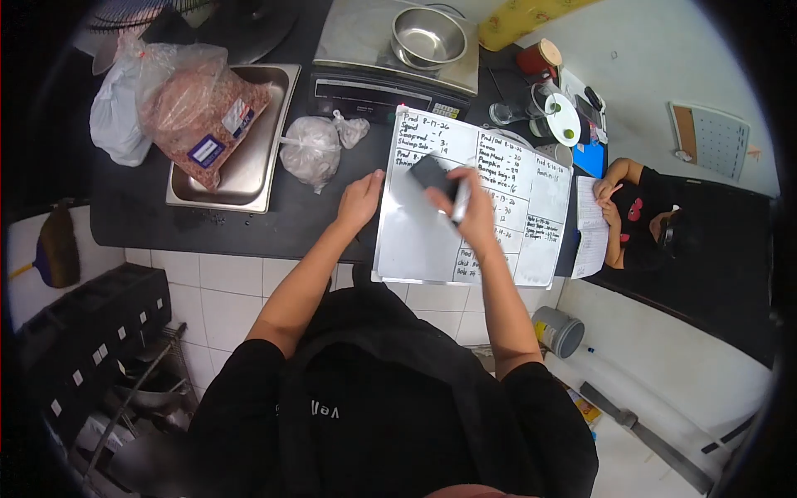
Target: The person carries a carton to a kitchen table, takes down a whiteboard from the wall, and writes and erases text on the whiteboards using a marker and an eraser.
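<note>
A whiteboard (415, 231) with handwritten lists lies on the dark table in front of me, its near edge jutting past the table's front. My right hand (471, 207) is closed around a dark whiteboard eraser (432, 173), which covers part of the writing in the left column. A white, slim part also shows in that hand; I cannot make out whether it belongs to the eraser. My left hand (360, 202) rests at the board's left edge, fingers stretched out and fingertips against the rim.
Left of the board are small tied bags (311, 153) and a steel tray (282, 124) under a large bag of ground meat (203, 116). A scale (357, 95) bearing a steel bowl (428, 38) stands behind. At right, another person (656, 216) writes on paper (591, 228).
</note>
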### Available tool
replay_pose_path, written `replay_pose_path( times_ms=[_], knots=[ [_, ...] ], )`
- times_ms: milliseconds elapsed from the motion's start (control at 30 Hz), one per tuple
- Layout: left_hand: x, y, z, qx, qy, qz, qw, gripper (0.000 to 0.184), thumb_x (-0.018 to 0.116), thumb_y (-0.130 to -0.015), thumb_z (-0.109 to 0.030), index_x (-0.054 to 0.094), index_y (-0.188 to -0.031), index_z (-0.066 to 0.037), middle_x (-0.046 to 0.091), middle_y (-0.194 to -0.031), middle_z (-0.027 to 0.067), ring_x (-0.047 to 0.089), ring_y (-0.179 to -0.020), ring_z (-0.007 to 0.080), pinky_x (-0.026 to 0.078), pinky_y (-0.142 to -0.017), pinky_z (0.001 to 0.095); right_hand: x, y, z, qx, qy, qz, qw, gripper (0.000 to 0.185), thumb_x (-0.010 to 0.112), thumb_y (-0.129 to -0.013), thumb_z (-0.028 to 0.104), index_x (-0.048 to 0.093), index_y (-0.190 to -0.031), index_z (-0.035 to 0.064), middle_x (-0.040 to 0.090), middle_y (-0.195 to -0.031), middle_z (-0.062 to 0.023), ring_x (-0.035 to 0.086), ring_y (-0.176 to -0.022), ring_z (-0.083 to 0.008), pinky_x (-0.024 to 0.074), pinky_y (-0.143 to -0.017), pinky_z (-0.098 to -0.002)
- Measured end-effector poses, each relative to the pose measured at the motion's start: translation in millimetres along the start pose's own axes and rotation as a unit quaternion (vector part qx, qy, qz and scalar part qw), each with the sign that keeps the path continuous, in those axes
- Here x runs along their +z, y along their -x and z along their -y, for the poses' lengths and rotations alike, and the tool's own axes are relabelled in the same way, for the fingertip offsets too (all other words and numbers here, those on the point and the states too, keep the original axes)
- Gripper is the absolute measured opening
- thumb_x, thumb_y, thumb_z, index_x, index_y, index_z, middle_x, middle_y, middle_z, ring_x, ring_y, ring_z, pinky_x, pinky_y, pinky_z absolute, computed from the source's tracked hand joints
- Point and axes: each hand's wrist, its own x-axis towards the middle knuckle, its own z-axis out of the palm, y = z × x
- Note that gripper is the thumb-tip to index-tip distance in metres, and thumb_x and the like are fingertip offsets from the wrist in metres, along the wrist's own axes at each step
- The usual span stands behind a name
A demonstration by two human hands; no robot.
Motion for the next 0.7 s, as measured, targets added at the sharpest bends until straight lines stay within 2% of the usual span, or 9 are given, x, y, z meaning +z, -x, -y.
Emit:
replay_pose_path(
  times_ms=[67, 133, 233, 367, 500, 567, 633, 667, 700],
  knots=[
    [-21.0, -1.0, 7.1, 0.019, 0.087, 0.023, 0.996, 0.049, 0.032, -0.1, -0.04, 0.066, -0.11, -0.005, 0.07, -0.084, 0.0129, 0.066, -0.087, 0.0303, 0.047, -0.081, 0.0376, 30.7, 25.5, 9.8, -0.081, 0.013, 0.09, 0.993, 0.04, 0.077, -0.072, 0.029, 0.055, -0.098, 0.0096, 0.061, -0.086, -0.0137, 0.059, -0.087, -0.0333, 0.0468, -0.077, -0.0421],
    [-48.8, 0.7, 22.4, 0.037, 0.084, -0.004, 0.996, 0.049, 0.033, -0.1, -0.038, 0.068, -0.103, -0.004, 0.07, -0.079, 0.012, 0.066, -0.082, 0.0268, 0.047, -0.08, 0.036, 61.7, 40.8, 19.6, -0.212, 0.07, 0.124, 0.967, 0.039, 0.078, -0.07, 0.028, 0.055, -0.094, 0.0089, 0.058, -0.079, -0.0109, 0.057, -0.08, -0.03, 0.0461, -0.071, -0.0389],
    [-106.1, 20.2, 34.9, -0.047, 0.039, -0.049, 0.997, 0.051, 0.034, -0.1, -0.038, 0.063, -0.082, -0.002, 0.059, -0.06, 0.0069, 0.057, -0.061, 0.0186, 0.043, -0.062, 0.034, 100.9, 47.0, 25.0, -0.219, 0.132, 0.195, 0.947, 0.036, 0.073, -0.071, 0.024, 0.056, -0.098, 0.0087, 0.06, -0.085, -0.0117, 0.056, -0.083, -0.0291, 0.0443, -0.071, -0.0403],
    [-146.2, 46.7, 6.0, 0.004, 0.036, -0.165, 0.986, 0.049, 0.037, -0.101, -0.035, 0.052, -0.068, -0.003, 0.037, -0.051, -0.0009, 0.037, -0.049, 0.0086, 0.029, -0.047, 0.0285, 155.8, 41.2, 12.7, -0.256, 0.185, 0.17, 0.934, 0.033, 0.067, -0.071, 0.015, 0.058, -0.102, 0.0078, 0.06, -0.084, -0.0122, 0.056, -0.087, -0.0284, 0.0447, -0.073, -0.0391],
    [-125.8, 45.5, -6.0, 0.061, 0.119, -0.176, 0.975, 0.042, 0.041, -0.101, -0.029, 0.052, -0.07, -0.004, 0.038, -0.055, -0.0019, 0.035, -0.051, 0.0063, 0.028, -0.047, 0.0256, 173.3, 30.7, 0.1, -0.247, 0.195, 0.14, 0.939, 0.04, 0.072, -0.075, 0.024, 0.056, -0.106, 0.0062, 0.061, -0.086, -0.0134, 0.057, -0.089, -0.0311, 0.0466, -0.078, -0.0409],
    [-104.9, 37.8, -7.9, 0.081, 0.123, -0.179, 0.973, 0.041, 0.041, -0.101, -0.028, 0.054, -0.072, -0.003, 0.04, -0.056, -0.0011, 0.037, -0.051, 0.0066, 0.029, -0.048, 0.0253, 154.1, 25.4, 0.4, -0.28, 0.081, 0.031, 0.956, 0.041, 0.069, -0.08, 0.026, 0.056, -0.112, 0.0061, 0.062, -0.088, -0.0159, 0.059, -0.089, -0.0323, 0.0485, -0.078, -0.0406],
    [-88.0, 28.5, -7.3, 0.1, 0.088, -0.16, 0.978, 0.035, 0.04, -0.101, -0.028, 0.059, -0.088, -0.002, 0.051, -0.061, 0.0041, 0.049, -0.057, 0.011, 0.04, -0.055, 0.0268, 95.9, 18.2, 26.1, -0.04, 0.051, 0.108, 0.992, 0.044, 0.066, -0.085, 0.029, 0.054, -0.121, 0.0058, 0.063, -0.09, -0.0187, 0.061, -0.084, -0.0335, 0.0503, -0.075, -0.0399],
    [-76.8, 21.8, -10.4, 0.099, 0.091, -0.161, 0.978, 0.035, 0.04, -0.101, -0.028, 0.059, -0.088, -0.002, 0.051, -0.061, 0.0041, 0.049, -0.057, 0.011, 0.04, -0.055, 0.0268, 93.3, 13.5, -2.8, -0.134, -0.014, -0.026, 0.991, 0.043, 0.062, -0.089, 0.026, 0.052, -0.127, 0.0088, 0.062, -0.086, -0.0146, 0.062, -0.073, -0.0255, 0.0513, -0.068, -0.0367],
    [-61.6, 14.3, -15.0, 0.099, 0.063, -0.15, 0.982, 0.035, 0.04, -0.101, -0.03, 0.059, -0.095, -0.002, 0.056, -0.067, 0.0075, 0.054, -0.063, 0.0151, 0.043, -0.06, 0.0295, 77.0, 3.2, -17.3, -0.047, -0.088, -0.029, 0.995, 0.038, 0.055, -0.092, 0.028, 0.055, -0.124, 0.0069, 0.061, -0.08, -0.0105, 0.057, -0.066, -0.0196, 0.0481, -0.062, -0.0319]
  ],
)
